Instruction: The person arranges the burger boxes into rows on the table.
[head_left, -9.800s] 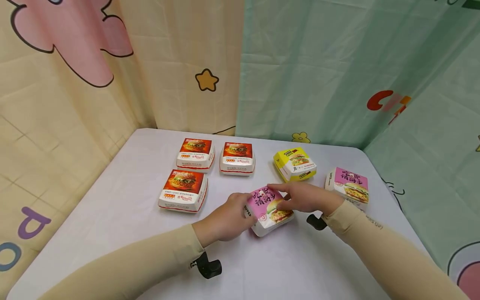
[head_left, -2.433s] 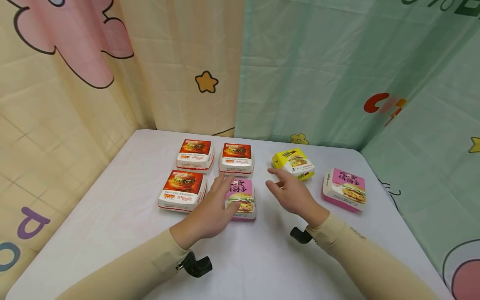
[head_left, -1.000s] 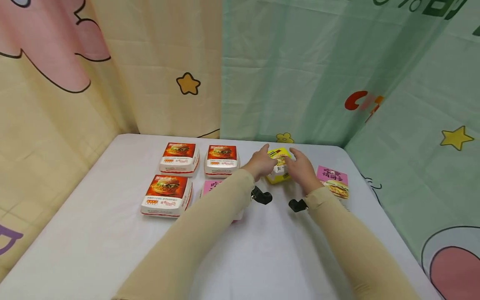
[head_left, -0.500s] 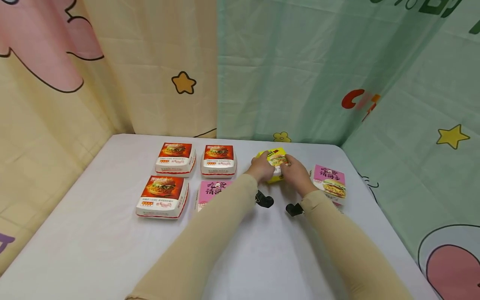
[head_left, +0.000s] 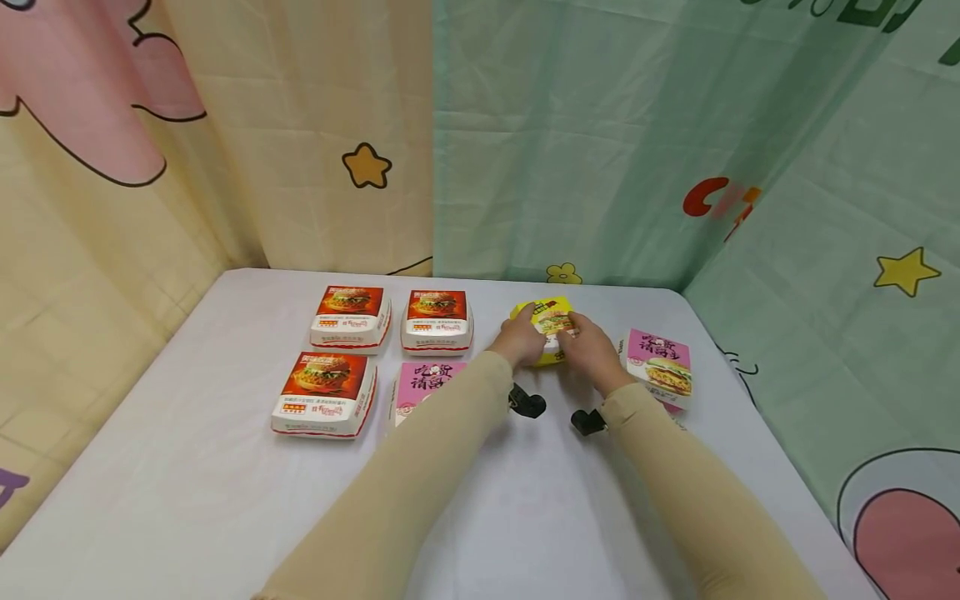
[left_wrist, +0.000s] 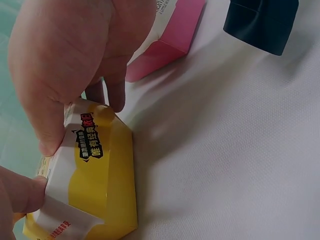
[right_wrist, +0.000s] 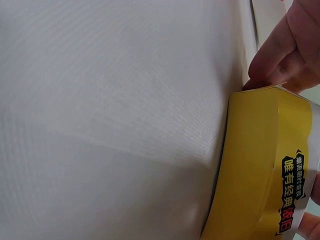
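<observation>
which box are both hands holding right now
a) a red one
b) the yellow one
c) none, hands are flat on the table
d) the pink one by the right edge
b: the left hand and right hand both grip the yellow box, fingers curled round its sides.

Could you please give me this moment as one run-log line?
left hand: grips yellow burger box | right hand: grips the same box | box: on table | nearby: pink box

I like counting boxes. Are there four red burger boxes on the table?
No, the head view shows three red boxes, and the fourth grid spot holds a pink box.
</observation>
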